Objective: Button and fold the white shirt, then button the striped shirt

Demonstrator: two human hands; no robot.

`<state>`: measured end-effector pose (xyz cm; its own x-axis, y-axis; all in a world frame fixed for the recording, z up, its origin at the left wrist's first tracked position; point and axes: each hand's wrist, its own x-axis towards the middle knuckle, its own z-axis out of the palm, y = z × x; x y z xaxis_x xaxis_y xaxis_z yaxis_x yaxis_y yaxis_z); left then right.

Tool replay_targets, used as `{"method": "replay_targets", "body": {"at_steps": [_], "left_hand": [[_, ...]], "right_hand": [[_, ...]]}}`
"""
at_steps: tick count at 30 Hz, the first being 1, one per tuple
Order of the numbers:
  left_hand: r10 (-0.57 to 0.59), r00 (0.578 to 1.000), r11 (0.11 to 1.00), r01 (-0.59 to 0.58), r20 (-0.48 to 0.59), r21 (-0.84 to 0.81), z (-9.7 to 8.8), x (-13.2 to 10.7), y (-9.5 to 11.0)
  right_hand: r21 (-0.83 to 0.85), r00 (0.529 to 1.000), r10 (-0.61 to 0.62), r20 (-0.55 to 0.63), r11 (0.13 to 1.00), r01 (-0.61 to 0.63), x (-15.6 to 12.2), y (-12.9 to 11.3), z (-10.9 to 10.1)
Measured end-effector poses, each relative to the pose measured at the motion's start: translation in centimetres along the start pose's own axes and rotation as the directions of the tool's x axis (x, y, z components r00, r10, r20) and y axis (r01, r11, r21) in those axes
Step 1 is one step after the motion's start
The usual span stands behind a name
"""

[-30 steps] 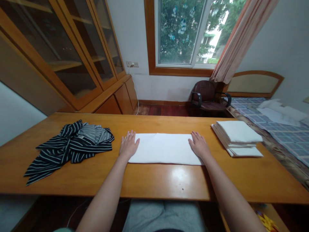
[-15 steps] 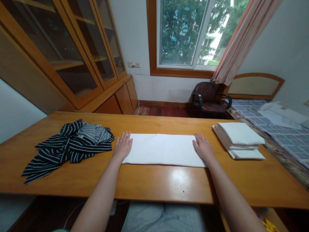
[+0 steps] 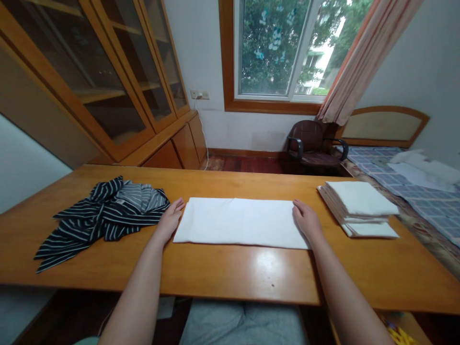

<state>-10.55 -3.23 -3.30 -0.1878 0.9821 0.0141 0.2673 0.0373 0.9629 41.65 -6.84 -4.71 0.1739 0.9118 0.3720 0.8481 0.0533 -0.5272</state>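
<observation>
A white cloth [image 3: 237, 223], folded into a long flat rectangle, lies on the wooden table [image 3: 223, 273] in front of me. Just off its left end is my left hand [image 3: 171, 219], fingers stretched out and holding nothing, with a narrow strip of table between it and the cloth. My right hand [image 3: 307, 220] rests at the right end, its fingers extended along the cloth's edge and touching it. The fingertips there are partly turned from view.
A crumpled black-and-white striped garment [image 3: 108, 211] lies on the left of the table. On the right sits a stack of folded white cloths [image 3: 361, 199]. Beyond the table are a dark office chair [image 3: 311, 139], a bed [image 3: 406, 177] and a glass-fronted cabinet [image 3: 108, 72].
My left hand has slid left off the cloth's end, uncovering its left corner. My right hand has shifted slightly right, from on top of the cloth to its edge.
</observation>
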Motion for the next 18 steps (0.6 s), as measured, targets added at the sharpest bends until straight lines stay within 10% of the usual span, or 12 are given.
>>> {"method": "replay_targets", "body": {"at_steps": [7, 18], "left_hand": [[-0.287, 0.951, 0.955, 0.294, 0.115, -0.048, -0.9, -2.5, 3.9], [-0.327, 0.908, 0.935, 0.352, 0.261, -0.053, -0.7, -3.1, 4.4]], "right_hand": [[-0.022, 0.999, 0.027, 0.031, 0.999, -0.027, -0.1, -0.3, -0.2], [-0.164, 0.994, -0.066, 0.087, 0.983, 0.080, 0.3, -0.6, -0.3]]}}
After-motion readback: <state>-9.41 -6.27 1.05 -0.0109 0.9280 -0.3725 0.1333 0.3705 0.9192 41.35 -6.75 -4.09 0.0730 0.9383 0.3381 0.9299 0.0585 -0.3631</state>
